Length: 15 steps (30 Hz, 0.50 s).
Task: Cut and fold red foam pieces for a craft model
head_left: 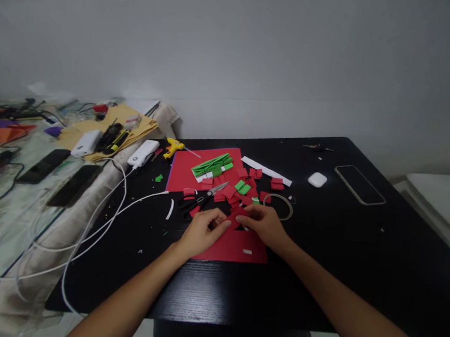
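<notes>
My left hand (200, 232) and right hand (266, 224) both pinch a small red paper piece (235, 218) between thumbs and fingers, above the near red sheet (234, 247). Scissors (202, 200) just left, folded red pieces (229, 191) beyond, black table (317, 279) underneath.

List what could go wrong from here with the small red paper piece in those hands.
The left hand and right hand pinch the small red paper piece close to loose, folded red paper pieces, so a sleeve-free wrist or finger might scatter them. The black-handled metal scissors lie among those pieces; reaching in carelessly could nick a finger.
</notes>
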{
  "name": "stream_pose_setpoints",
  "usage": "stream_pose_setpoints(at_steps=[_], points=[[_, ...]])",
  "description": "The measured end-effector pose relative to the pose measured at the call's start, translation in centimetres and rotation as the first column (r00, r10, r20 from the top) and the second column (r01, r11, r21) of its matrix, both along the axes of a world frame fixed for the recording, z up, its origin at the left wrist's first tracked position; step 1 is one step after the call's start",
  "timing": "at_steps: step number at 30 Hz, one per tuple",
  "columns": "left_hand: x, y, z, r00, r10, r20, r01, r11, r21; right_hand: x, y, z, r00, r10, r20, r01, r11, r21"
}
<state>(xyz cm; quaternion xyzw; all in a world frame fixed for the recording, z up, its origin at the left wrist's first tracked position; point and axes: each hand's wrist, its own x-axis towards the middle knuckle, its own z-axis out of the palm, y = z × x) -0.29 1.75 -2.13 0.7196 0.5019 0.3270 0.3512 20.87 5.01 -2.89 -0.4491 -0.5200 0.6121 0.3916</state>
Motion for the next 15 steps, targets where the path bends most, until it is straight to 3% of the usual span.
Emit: stream_pose_setpoints(at_steps=[10, 15], points=[[0.12, -0.04, 0.07, 0.999, 0.048, 0.019, -0.048, 0.998, 0.042, -0.04, -0.04, 0.08, 1.0, 0.017, -0.011, -0.017, 1.0, 0.001], [0.29, -0.12, 0.07, 0.999, 0.007, 0.047, -0.009, 0.999, 0.036, -0.14, -0.39, 0.07, 0.995, 0.057, 0.084, -0.065, 0.993, 0.097]])
